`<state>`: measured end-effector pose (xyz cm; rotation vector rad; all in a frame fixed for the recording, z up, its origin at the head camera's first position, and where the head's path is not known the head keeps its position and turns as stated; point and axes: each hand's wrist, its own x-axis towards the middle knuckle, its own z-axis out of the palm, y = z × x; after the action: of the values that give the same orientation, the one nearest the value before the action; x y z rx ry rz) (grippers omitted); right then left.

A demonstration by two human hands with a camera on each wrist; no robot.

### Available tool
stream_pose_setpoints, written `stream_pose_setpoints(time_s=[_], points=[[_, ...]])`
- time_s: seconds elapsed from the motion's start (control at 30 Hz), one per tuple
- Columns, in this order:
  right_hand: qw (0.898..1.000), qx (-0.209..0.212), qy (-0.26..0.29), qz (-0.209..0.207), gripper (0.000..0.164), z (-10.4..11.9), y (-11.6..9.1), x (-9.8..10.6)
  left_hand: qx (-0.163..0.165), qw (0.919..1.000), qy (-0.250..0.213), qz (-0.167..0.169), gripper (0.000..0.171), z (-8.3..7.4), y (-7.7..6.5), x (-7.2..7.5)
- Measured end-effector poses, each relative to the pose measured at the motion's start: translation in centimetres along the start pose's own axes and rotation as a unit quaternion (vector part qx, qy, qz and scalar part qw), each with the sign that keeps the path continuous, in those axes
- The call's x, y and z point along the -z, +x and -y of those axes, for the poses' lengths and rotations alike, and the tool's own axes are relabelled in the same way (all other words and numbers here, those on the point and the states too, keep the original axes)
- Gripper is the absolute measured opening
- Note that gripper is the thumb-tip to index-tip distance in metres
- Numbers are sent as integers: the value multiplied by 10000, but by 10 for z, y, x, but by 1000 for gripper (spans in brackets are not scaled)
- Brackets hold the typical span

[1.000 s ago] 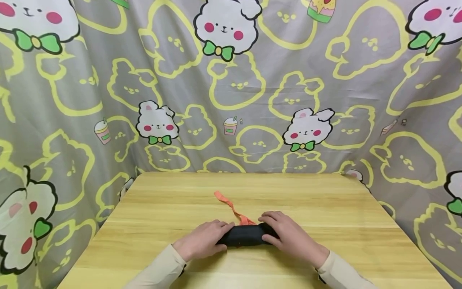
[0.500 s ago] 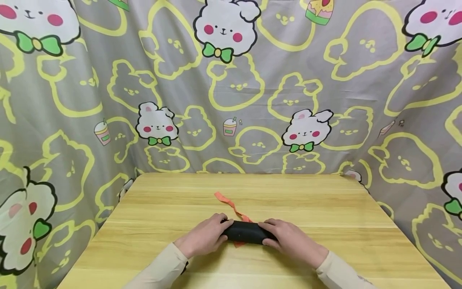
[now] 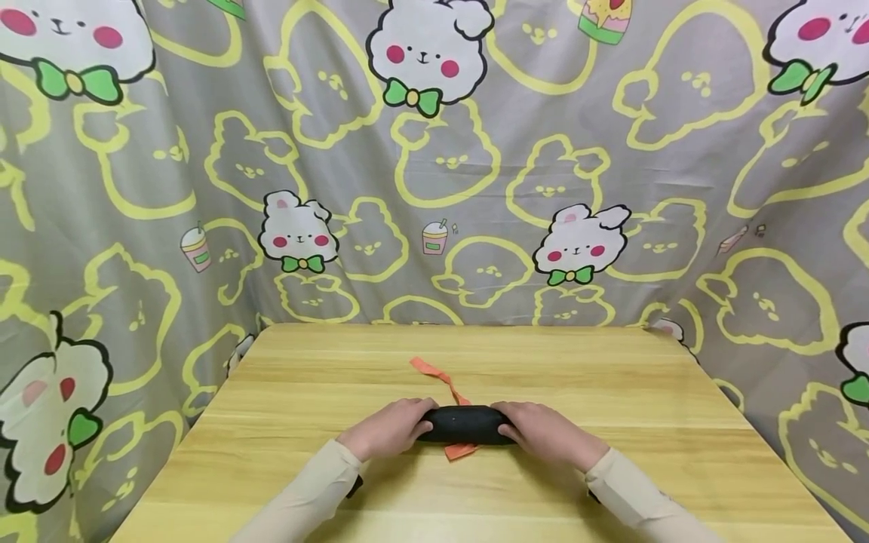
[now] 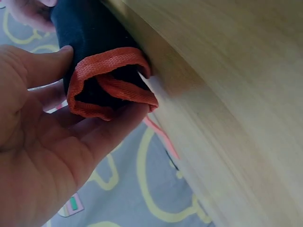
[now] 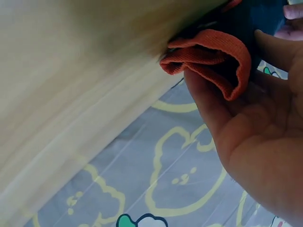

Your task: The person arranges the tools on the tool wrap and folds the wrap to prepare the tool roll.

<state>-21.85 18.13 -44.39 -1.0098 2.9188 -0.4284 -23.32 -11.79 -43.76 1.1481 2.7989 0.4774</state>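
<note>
A rolled-up black cloth [image 3: 467,424] with orange edging lies crosswise on the table in the head view. My left hand [image 3: 394,430] grips its left end, thumb on the near side and fingers over the far side. At the other end, my right hand [image 3: 546,434] holds it the same way. In the left wrist view the orange binding [image 4: 106,61] shows the coiled layers; a similar spiral of orange binding [image 5: 229,47] faces the right wrist camera. An orange strap [image 3: 434,369] stretches out beyond the roll, and an orange strap end [image 3: 462,452] pokes out on the near side.
The wood-grain table [image 3: 326,354] carries the roll. Behind it and along both sides hangs a grey curtain [image 3: 468,173] printed with yellow outlines and white cartoon animals.
Both hands have moved the roll slightly away from the body, turning it. The orange strap end on the near side, barely visible at first, now shows clearly.
</note>
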Motion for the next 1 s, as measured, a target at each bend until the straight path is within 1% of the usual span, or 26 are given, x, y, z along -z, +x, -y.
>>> stream_pose_setpoints(time_s=[0.2,0.3,0.4,0.53,0.73,0.9,1.0], points=[[9998,-184,-58,-45,34,-11,4,2,-8,9999,101,-114,25,1,18,-3],[9996,-245,-24,-96,34,-16,6,2,140,9997,153,-145,28,2,25,-4],[9995,-291,67,-68,36,-19,8,2,277,9994,195,-94,30,1,28,-5],[9995,-278,142,-25,36,-19,9,0,362,9990,249,-25,31,0,26,-8],[9993,-358,96,-99,35,-14,7,-4,241,9992,302,-92,29,-4,19,-9],[9996,-245,14,-163,34,-10,2,-8,272,9994,231,22,31,-7,15,-7],[9995,-238,-13,-218,34,-8,1,-8,236,9995,199,10,31,-8,14,-5]])
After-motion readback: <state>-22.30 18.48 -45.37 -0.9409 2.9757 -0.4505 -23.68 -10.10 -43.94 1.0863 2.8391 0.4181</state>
